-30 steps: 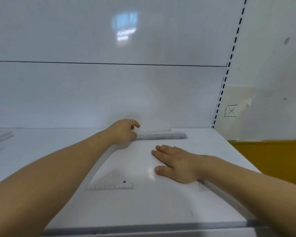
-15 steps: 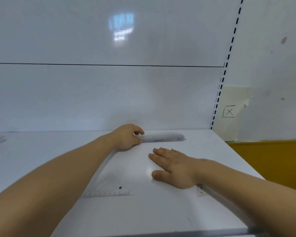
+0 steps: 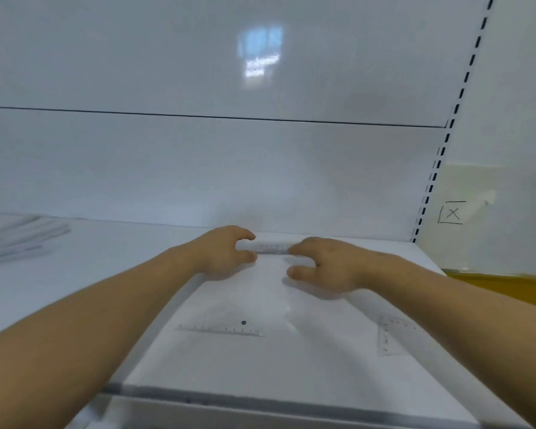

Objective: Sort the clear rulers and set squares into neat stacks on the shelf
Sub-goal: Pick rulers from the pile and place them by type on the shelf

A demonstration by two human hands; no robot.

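Observation:
A stack of clear rulers (image 3: 273, 247) lies along the back of the white shelf (image 3: 291, 366). My left hand (image 3: 226, 252) pinches its left end between curled fingers and thumb. My right hand (image 3: 325, 264) lies over the right part of the stack, fingertips on it and the thumb spread apart on the shelf nearer me. A clear set square (image 3: 223, 326) lies flat at the front middle of the shelf. A second clear set square (image 3: 390, 335) lies at the front right, partly under my right forearm.
More clear, blurred pieces (image 3: 16, 239) lie at the far left of the shelf. The white back wall rises just behind the rulers. A slotted upright (image 3: 430, 187) marks the shelf's right end, with a yellow surface (image 3: 508, 289) beyond it.
My right hand has left the middle of the shelf and moved back onto the right part of the rulers. The left hand stays at their left end.

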